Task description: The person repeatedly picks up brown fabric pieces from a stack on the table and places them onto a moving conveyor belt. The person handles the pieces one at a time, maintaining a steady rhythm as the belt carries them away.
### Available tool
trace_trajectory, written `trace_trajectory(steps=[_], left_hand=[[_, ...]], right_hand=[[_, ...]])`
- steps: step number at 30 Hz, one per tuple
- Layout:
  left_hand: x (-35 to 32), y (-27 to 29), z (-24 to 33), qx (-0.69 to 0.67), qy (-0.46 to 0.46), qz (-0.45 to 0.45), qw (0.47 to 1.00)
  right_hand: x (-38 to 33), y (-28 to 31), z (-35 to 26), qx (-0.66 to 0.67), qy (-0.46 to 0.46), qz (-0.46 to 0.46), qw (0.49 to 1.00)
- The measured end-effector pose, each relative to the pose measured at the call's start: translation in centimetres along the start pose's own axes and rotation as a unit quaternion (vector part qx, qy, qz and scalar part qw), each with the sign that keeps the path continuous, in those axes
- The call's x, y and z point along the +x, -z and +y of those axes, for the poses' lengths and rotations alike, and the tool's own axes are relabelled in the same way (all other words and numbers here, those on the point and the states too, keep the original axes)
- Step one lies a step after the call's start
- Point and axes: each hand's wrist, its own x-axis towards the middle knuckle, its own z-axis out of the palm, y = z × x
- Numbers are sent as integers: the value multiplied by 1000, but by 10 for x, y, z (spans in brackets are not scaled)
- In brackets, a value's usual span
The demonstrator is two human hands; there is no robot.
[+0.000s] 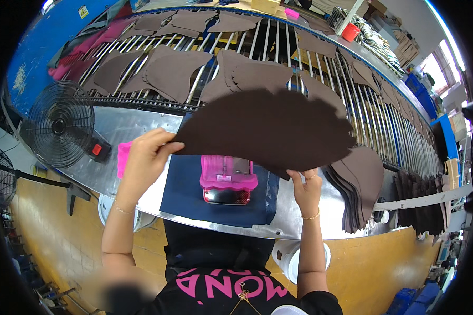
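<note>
A large dark brown cut material piece, with one curved edge and one jagged edge, is held up over the table. My left hand pinches its left end between thumb and fingers. Its lower right edge is gripped by my right hand, thumb in front. Below the piece, a pink plastic tray stands on a dark blue mat, partly hidden by it. A red and black phone-like object lies at the tray's near side. To the right rests a fanned stack of similar brown pieces.
Beyond the metal table runs a roller conveyor carrying brown pieces. A black fan stands at the left, beside another pink item. More brown pieces hang on the right near a grey bar.
</note>
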Motion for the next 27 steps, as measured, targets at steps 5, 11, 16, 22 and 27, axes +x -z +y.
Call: trace_trajectory(steps=[5,11,16,22,27], left_hand=[[21,-34,29,-11,-69,-66,995],[35,-70,47,-28,-182,-121,975],[56,-97,69,86,-231,-176,953],[74,-80,87,-55,-180,-77,979],[58,-44,68,-52,-95,-19,994]], right_hand=[[-46,28,48,61,-128,7,990],[-52,97,44,144,-183,130,964],[-51,158,35,181,-134,176,958],[-5,204,54,253,-189,208,926],[53,225,139,219,-238,199,925]])
